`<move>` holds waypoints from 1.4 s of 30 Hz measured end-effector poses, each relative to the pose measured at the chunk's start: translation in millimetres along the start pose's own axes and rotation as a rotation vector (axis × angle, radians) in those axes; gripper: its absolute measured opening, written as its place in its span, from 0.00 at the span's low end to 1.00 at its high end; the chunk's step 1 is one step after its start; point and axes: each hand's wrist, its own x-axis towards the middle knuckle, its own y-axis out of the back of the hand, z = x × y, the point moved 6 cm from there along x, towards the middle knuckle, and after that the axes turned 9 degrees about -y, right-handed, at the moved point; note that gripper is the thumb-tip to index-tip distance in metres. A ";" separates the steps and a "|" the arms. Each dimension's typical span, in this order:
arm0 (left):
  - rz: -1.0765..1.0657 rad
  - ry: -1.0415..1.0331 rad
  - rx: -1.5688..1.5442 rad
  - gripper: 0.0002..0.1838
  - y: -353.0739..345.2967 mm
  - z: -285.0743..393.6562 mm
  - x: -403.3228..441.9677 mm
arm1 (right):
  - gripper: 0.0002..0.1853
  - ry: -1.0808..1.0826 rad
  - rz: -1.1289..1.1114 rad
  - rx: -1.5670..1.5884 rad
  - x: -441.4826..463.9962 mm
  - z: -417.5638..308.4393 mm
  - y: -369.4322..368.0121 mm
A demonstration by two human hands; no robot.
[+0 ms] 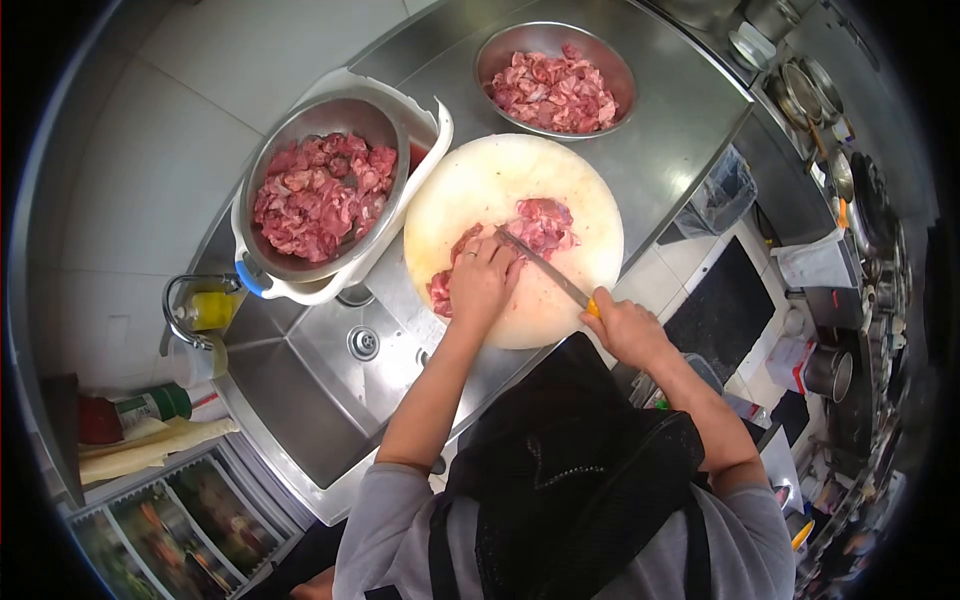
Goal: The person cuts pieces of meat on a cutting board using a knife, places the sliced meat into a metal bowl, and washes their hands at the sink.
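On a round white cutting board point(520, 170) lie pieces of raw red meat point(545, 222). My left hand point(483, 280) presses down on meat at the board's middle left, its fingers resting close to the blade tip; a ring shows on one finger. In my right hand point(627, 328) is a knife point(550, 268) with a yellow handle, my fingers wrapped round it. Its blade points up and left across the board, with the tip beside the meat and my left fingertips.
A steel bowl of cut meat point(375, 262) sits in a white plastic tub point(437, 155) on the left. Another steel bowl point(490, 45) with meat stands behind the board. A steel sink point(320, 370) with a tap point(172, 300) is at the lower left. Pans point(800, 90) crowd the right side.
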 end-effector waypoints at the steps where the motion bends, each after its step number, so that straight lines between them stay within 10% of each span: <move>1: 0.004 0.002 -0.001 0.14 0.0 -1.4 -1.0 | 0.20 0.001 0.001 -0.005 2.1 2.6 2.1; 42: 0.000 0.036 -0.076 0.11 -4.3 4.1 -0.7 | 0.17 -0.025 -0.002 -0.086 23.1 -18.2 -16.1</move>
